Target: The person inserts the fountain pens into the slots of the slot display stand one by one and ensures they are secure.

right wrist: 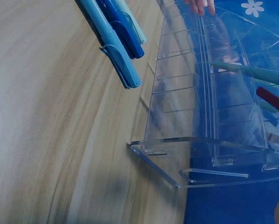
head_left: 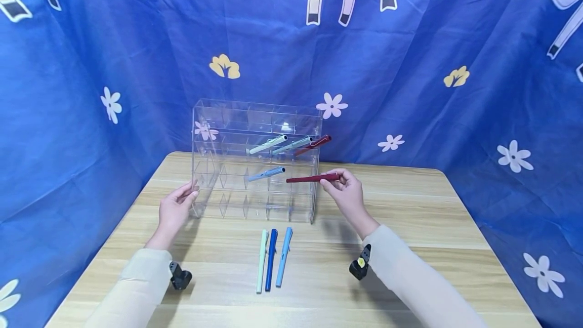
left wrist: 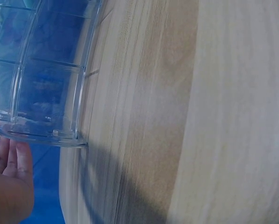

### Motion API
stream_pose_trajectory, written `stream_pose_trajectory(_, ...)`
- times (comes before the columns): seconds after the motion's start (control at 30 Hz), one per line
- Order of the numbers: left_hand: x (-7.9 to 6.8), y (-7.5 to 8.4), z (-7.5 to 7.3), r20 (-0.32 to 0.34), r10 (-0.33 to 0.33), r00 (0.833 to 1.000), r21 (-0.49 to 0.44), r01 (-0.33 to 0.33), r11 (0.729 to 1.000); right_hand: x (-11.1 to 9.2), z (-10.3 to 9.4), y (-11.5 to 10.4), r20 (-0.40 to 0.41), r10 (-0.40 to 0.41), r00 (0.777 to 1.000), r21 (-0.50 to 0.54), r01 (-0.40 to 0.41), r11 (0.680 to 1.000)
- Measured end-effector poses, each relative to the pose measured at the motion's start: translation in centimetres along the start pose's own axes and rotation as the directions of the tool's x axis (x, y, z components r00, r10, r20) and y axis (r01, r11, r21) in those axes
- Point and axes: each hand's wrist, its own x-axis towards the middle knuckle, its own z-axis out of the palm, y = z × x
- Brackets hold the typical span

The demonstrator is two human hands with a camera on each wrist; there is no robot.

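A clear acrylic rack (head_left: 207,166) with several tiers of compartments stands on the table. My left hand (head_left: 175,210) grips its left side panel between thumb and fingers, also seen in the left wrist view. To the right of the rack, my right hand (head_left: 347,194) pinches a dark red pen (head_left: 305,179) by its capped end. That pen lies nearly level, its free tip pointing left before the rack. Slanting out of an upper tier are a pale green pen (head_left: 267,144), a grey-green pen (head_left: 292,145) and another dark red pen (head_left: 313,145). One tier lower sits a grey-blue pen (head_left: 266,173).
In front of the rack, a mint pen (head_left: 261,262), a dark blue pen (head_left: 271,259) and a light blue pen (head_left: 284,257) lie side by side on the wooden table (head_left: 396,216). A blue patterned curtain (head_left: 273,29) hangs behind and along both sides.
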Motion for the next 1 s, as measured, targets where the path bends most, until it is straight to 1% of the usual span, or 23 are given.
stream_pose_trajectory(0.2,0.0,-0.1,0.0,0.004,-0.006,1.000,0.024,0.006,1.000,0.4,1.0,-0.1,-0.039,-0.044,0.998,0.007,0.044,0.999)
stream_pose_trajectory(0.37,0.0,0.0,0.0,0.009,-0.005,1.000,0.025,0.005,1.000,0.7,1.8,-0.2,-0.044,-0.070,0.997,-0.024,0.069,0.997)
stream_pose_trajectory(0.63,0.0,0.0,-0.1,0.018,-0.034,0.999,0.033,0.033,0.999,1.2,2.9,0.2,0.002,-0.015,1.000,-0.086,0.016,0.996)
stream_pose_trajectory(0.8,0.0,-0.1,0.0,0.019,-0.037,0.999,0.030,0.036,0.999,1.3,3.3,0.4,0.043,-0.012,0.999,-0.155,0.019,0.988)
stream_pose_trajectory(1.0,0.0,-0.2,0.0,0.016,-0.040,0.999,0.035,0.039,0.999,1.2,3.8,0.4,0.079,-0.039,0.996,-0.266,0.058,0.962)
